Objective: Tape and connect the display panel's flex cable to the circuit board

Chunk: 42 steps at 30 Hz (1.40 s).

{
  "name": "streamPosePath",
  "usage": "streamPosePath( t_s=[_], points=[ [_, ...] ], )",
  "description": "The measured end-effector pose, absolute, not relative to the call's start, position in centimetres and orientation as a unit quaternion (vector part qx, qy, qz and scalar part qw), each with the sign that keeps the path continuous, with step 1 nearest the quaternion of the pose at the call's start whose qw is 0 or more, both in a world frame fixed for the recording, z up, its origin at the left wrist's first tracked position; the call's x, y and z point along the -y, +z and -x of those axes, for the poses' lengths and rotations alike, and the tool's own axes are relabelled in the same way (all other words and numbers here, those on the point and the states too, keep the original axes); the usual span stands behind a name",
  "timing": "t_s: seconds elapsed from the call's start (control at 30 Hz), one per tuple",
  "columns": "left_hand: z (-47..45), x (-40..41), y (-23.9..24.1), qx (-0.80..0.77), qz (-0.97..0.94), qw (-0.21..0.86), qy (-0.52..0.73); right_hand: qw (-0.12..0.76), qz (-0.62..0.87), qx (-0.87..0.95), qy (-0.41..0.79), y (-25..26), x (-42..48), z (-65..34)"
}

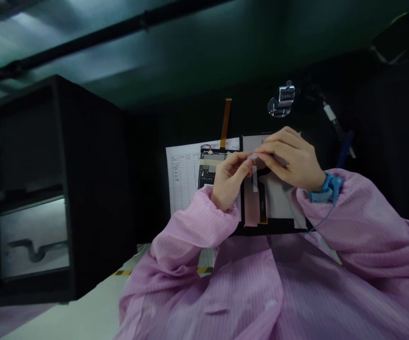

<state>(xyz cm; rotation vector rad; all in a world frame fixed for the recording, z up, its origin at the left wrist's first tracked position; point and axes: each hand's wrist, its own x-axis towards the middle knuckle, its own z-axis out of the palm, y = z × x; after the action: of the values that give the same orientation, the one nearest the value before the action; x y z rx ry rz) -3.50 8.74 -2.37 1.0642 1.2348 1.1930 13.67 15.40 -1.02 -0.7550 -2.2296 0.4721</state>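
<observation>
Hands pinching a small pale strip of translucent tape point(253, 157) above an opened flat device.
Left hand point(229, 179) and right hand point(289, 158) meet fingertip to fingertip, fingers clenched on the strip, just over the dark rectangular panel point(275, 203) with copper-coloured film, lying on the bench beside a printed white sheet point(183, 179).

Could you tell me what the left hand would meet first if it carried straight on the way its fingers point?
Most likely the right hand: the left hand points up-right at it, both pinching a small pale strip of tape. Depth is unclear.
</observation>
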Motion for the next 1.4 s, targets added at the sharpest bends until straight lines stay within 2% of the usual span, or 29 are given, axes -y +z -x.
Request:
streamPosePath(
  t_s=[0.27, 0.47, 0.63, 0.83, 1.1, 1.4],
  points=[
    [3.8, -8.6, -2.8, -0.485, -0.501, 0.519, 0.495, 0.386, 0.344, 0.809, 0.279, 0.1, -14.9, -13.6],
    [3.7, -8.2, -2.0, -0.494, -0.558, 0.477, 0.466, 0.400, 0.506, 0.736, 0.208, 0.1, -18.2, -17.9],
    [3.4, -8.1, -2.1, -0.483, -0.541, 0.496, 0.477, 0.330, 0.537, 0.767, 0.121, -3.4, -21.6, -21.2],
    [3.1, -8.1, -2.4, -0.465, -0.506, 0.516, 0.511, 0.265, 0.587, 0.756, 0.118, -4.6, -22.2, -20.9],
    [3.1, -8.0, -2.3, -0.476, -0.497, 0.515, 0.511, 0.268, 0.559, 0.773, 0.134, -4.4, -22.3, -20.5],
    [3.0, -8.3, -2.2, -0.474, -0.477, 0.526, 0.521, 0.333, 0.464, 0.807, 0.150, -2.5, -20.4, -18.6]
  ],
)
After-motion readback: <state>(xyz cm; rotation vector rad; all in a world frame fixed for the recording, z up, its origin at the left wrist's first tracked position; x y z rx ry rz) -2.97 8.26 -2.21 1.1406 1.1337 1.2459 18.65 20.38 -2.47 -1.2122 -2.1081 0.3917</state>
